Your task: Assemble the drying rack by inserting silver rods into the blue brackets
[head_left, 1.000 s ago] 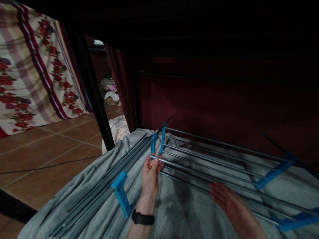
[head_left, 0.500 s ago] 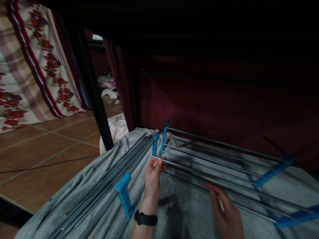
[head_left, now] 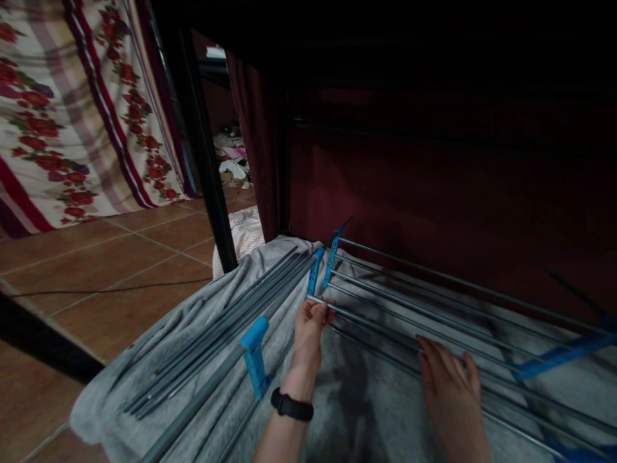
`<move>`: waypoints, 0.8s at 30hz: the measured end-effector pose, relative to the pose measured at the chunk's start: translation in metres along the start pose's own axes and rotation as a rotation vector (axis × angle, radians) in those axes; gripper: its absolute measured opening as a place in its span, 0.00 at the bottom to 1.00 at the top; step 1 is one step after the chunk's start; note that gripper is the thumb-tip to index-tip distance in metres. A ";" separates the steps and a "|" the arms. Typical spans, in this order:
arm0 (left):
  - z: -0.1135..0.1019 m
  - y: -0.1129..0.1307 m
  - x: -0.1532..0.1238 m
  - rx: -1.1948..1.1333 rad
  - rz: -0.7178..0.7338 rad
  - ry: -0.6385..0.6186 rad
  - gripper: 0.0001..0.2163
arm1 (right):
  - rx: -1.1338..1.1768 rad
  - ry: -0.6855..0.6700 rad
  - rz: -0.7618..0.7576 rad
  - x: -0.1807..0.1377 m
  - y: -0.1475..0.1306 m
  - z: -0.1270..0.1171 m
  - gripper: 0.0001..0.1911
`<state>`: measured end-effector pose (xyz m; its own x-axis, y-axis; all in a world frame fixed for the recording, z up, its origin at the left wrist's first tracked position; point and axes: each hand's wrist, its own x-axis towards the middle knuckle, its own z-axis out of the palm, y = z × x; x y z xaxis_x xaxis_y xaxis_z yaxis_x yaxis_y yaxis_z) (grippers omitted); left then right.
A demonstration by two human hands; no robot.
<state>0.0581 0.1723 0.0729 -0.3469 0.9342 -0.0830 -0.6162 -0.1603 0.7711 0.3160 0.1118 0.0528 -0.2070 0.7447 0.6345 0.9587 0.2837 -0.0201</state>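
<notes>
Rod, metal: above grey blanket, end pinched in L hand, by blue bracket. R hand: at rods farther R, grip unclear. Tubes: on blanket, L side.

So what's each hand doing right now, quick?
Left hand: closed, pinching a metal rod near its end.
Right hand: fingers stretched out; can't tell if it's gripping anything.
</notes>
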 end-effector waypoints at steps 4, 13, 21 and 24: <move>0.002 -0.001 -0.007 0.008 -0.061 0.040 0.19 | -0.008 -0.044 -0.065 -0.004 0.017 0.005 0.23; 0.014 -0.006 -0.026 -0.058 -0.180 -0.047 0.19 | 0.077 -0.035 -0.105 0.001 -0.018 0.002 0.21; 0.000 -0.005 -0.014 0.019 -0.257 0.095 0.09 | 0.042 -0.149 -0.017 -0.035 0.007 0.010 0.17; 0.003 -0.011 -0.020 0.028 -0.322 0.105 0.05 | -0.011 -0.239 0.095 -0.062 0.043 0.012 0.17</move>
<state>0.0739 0.1564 0.0684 -0.2090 0.8975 -0.3884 -0.6866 0.1481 0.7118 0.3682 0.0852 0.0035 -0.1547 0.8896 0.4297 0.9779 0.1999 -0.0617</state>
